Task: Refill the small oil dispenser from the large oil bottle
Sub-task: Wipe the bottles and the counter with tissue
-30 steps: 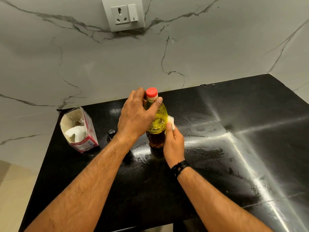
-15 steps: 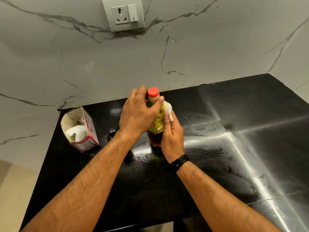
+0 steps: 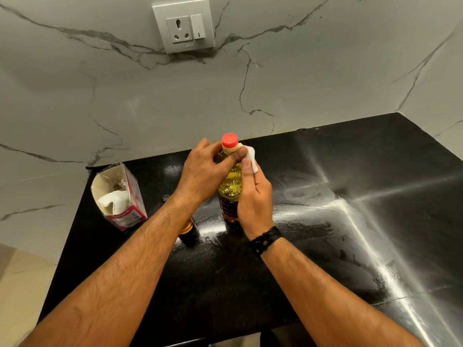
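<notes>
The large oil bottle (image 3: pixel 231 189), clear with yellow oil and a red cap, stands upright on the black counter (image 3: pixel 325 221). My left hand (image 3: pixel 203 171) grips its shoulder just under the cap. A white tissue (image 3: pixel 250 156) is pinched in my right hand (image 3: pixel 254 196) and pressed against the bottle's right side near the neck. The small oil dispenser (image 3: pixel 188 227), dark with a little amber oil, stands left of the bottle. My left forearm hides most of it.
An opened pink and white tissue box (image 3: pixel 120 196) stands at the counter's back left corner. A marble wall with a socket (image 3: pixel 184 26) rises behind. The counter's left edge drops to a beige floor. Its right half shines with glare.
My right hand has slid the tissue up the bottle's side, from the middle to the neck. My left hand has kept its grip on the bottle.
</notes>
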